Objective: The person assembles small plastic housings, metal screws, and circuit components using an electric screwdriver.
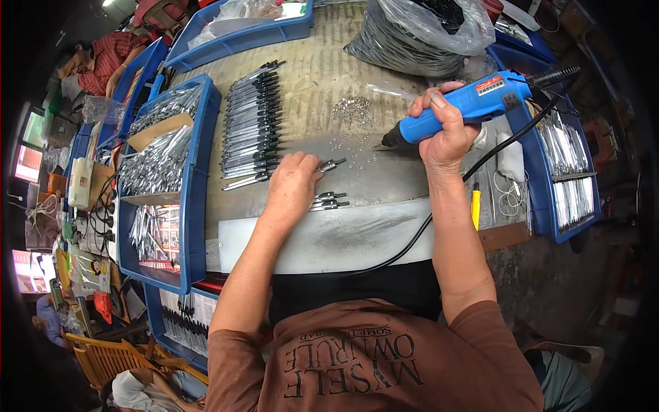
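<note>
My right hand (446, 130) is wrapped round a blue electric screwdriver (480, 103), its black nose and bit pointing left and down above scattered small screws (353, 113). With its fingers bent, my left hand (294, 184) holds a slim metal piece with a black end (332, 165) against the table; most of that piece is hidden under the hand. Just beyond it lies a long, neat row of similar metal pieces (252, 123) with dark ends. A few more such pieces (329, 200) rest to the right of my left wrist, by a pale board (322, 237).
Blue bins (199, 144) of metal parts line the left side. Another blue bin (557, 206) with metal strips stands right. A large plastic bag (419, 41) sits at the back. The screwdriver's black cable (419, 233) crosses the board. A yellow-handled tool (476, 206) lies right.
</note>
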A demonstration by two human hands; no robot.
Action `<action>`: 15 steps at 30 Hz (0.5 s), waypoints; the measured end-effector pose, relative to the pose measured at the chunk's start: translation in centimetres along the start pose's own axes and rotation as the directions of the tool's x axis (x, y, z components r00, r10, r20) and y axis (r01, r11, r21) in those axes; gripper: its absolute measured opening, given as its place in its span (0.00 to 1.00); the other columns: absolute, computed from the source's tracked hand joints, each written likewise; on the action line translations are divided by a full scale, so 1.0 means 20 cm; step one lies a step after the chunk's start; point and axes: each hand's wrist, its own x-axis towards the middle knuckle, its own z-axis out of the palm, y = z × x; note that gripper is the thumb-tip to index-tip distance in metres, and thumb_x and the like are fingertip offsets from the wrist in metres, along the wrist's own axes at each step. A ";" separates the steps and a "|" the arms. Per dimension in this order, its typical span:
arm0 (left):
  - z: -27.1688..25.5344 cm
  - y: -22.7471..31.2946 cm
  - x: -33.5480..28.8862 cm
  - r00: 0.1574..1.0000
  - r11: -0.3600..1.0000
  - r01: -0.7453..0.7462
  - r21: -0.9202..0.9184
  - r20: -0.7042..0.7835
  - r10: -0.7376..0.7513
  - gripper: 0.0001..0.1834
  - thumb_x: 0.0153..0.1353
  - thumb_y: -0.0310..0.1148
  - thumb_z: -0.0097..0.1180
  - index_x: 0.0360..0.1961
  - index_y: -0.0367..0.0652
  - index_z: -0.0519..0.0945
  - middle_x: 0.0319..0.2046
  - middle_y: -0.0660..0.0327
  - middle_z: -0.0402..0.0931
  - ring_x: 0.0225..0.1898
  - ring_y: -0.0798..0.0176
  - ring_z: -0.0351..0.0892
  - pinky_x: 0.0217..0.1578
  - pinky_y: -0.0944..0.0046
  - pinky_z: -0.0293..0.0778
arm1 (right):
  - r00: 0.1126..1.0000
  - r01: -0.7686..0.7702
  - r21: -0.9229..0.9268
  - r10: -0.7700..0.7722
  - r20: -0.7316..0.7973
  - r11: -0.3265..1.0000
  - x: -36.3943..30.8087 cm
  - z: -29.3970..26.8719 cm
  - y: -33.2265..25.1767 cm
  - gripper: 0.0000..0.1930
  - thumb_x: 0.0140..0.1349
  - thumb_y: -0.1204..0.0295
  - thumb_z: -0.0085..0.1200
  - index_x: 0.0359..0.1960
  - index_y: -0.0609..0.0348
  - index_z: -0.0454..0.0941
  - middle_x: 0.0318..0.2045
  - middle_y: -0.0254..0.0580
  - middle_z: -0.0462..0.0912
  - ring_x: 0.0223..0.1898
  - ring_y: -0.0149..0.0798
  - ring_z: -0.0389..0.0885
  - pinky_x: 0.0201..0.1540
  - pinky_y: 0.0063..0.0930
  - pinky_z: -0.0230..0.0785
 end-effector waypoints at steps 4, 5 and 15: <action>0.00 -0.01 0.00 0.998 0.984 0.054 -0.168 -0.009 -0.056 0.11 0.42 0.25 0.59 0.30 0.37 0.75 0.26 0.54 0.72 0.31 0.52 0.71 0.33 0.61 0.67 | 1.000 0.008 -0.004 -0.008 0.007 1.000 0.00 0.00 0.00 0.13 0.42 0.77 0.52 0.31 0.68 0.65 0.20 0.42 0.70 0.17 0.35 0.71 0.23 0.27 0.66; 0.00 -0.01 0.00 0.999 0.987 0.038 -0.158 -0.018 -0.042 0.10 0.43 0.25 0.59 0.29 0.36 0.75 0.26 0.54 0.72 0.31 0.52 0.71 0.32 0.60 0.67 | 1.000 0.007 -0.005 -0.007 0.005 1.000 0.00 0.00 0.00 0.13 0.42 0.77 0.52 0.31 0.68 0.65 0.20 0.42 0.70 0.17 0.35 0.71 0.23 0.27 0.66; 0.01 0.02 0.03 0.997 0.995 0.060 -0.086 -0.050 -0.064 0.07 0.46 0.25 0.56 0.28 0.37 0.73 0.25 0.54 0.71 0.29 0.50 0.71 0.30 0.58 0.67 | 1.000 0.002 -0.022 -0.002 0.010 1.000 0.00 -0.01 0.00 0.13 0.42 0.77 0.52 0.31 0.68 0.66 0.19 0.42 0.70 0.17 0.35 0.72 0.23 0.27 0.66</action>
